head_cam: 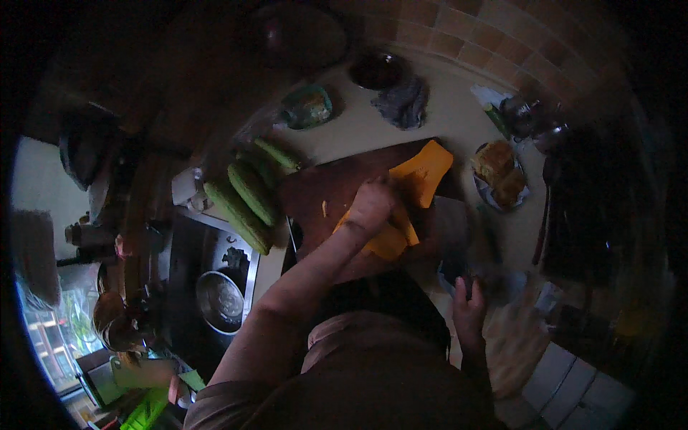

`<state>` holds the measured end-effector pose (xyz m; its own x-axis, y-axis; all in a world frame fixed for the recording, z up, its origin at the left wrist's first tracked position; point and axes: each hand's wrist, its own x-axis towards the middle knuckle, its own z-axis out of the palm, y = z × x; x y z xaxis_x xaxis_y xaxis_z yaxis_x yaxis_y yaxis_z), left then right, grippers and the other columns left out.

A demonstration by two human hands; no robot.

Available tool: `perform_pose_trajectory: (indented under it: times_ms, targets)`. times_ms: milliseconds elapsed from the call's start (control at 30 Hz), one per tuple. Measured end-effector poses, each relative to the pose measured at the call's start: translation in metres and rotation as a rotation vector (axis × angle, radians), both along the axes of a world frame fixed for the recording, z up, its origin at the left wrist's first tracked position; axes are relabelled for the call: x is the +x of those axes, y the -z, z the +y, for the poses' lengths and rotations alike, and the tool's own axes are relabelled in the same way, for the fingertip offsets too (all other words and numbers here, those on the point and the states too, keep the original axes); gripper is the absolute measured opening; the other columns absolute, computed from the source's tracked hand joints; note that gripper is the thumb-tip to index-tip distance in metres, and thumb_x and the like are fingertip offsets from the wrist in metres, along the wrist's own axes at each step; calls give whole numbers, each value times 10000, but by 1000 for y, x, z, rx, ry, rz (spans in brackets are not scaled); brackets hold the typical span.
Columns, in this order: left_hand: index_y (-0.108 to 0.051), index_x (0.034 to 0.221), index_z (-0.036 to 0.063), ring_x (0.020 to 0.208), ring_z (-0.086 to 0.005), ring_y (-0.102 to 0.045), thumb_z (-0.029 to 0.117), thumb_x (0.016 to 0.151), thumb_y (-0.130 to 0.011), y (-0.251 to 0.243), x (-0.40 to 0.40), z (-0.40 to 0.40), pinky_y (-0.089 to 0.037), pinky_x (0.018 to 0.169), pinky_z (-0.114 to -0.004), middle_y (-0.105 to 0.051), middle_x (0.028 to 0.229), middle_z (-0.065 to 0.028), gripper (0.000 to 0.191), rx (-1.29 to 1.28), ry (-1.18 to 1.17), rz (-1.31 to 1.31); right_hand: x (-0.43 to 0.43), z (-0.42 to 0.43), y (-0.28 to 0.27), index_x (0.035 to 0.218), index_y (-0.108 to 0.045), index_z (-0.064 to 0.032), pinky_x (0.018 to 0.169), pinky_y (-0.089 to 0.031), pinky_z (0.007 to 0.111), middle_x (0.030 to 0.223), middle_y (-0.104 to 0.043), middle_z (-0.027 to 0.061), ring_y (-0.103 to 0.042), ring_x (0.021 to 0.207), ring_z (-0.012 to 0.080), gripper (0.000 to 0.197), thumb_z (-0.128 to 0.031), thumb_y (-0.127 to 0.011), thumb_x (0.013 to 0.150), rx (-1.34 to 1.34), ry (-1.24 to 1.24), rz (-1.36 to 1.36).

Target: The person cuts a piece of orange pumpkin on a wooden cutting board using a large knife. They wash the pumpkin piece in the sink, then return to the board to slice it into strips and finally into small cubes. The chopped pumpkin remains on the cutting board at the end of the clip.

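A dark wooden cutting board [306, 194] lies before me on the pale counter. Orange flesh shows on a large cut squash piece [434, 161] at its far right corner. Nearer to me are more cut squash pieces [388, 246], with my left hand [372, 205] on top of them; its fingertips are hidden. My right hand [470, 309] is low beside the board's right side, thumb up. It appears to grip a broad-bladed knife [453, 217], whose grey blade is blurred and points away from me. A small orange scrap [324, 208] sits on the board.
Several long green gourds [236, 217] lie left of the board, beside a sink with a metal basin [220, 301]. Behind stand a food container [307, 107], a dark bowl [376, 70] and a crumpled cloth [403, 102]. A plate of bread-like food [500, 174] is at right.
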<state>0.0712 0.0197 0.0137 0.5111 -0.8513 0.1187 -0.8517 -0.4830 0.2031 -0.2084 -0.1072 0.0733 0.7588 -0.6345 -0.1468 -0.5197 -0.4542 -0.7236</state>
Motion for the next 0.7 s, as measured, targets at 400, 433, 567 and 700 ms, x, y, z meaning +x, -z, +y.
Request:
perform_pose_trajectory:
  times_ms: [400, 433, 567, 700]
  targets:
    - [-686, 1016, 65, 901, -272, -648, 170, 850, -581, -24, 45, 5, -522, 767, -359, -674, 989, -85, 223, -27, 223, 487, -47, -7, 13, 944, -597, 2, 470, -367, 310, 610, -534, 58, -484, 495, 111, 300, -283, -518, 992, -47, 348, -46]
    - [-686, 1008, 61, 899, -270, -648, 146, 854, -572, -23, 50, 13, -523, 768, -364, -671, 985, -103, 208, -65, 266, 447, -47, -6, 7, 943, -595, 4, 472, -367, 308, 607, -533, 56, -481, 492, 111, 294, -274, -515, 994, -18, 389, -60]
    - [-684, 938, 55, 911, -289, -644, 90, 810, -642, -15, 25, 10, -520, 786, -365, -658, 965, -126, 140, -339, 191, 1139, -70, -10, 15, 966, -590, -2, 472, -369, 313, 600, -527, 51, -469, 478, 112, 285, -276, -516, 994, -96, 477, -128]
    - [-660, 989, 46, 932, -320, -618, 76, 804, -646, -57, -88, -40, -512, 787, -403, -618, 1113, -142, 188, -521, 574, 737, -120, -24, 36, 985, -577, -31, 437, -350, 302, 580, -482, 33, -436, 447, 99, 280, -304, -516, 993, -56, 641, 2]
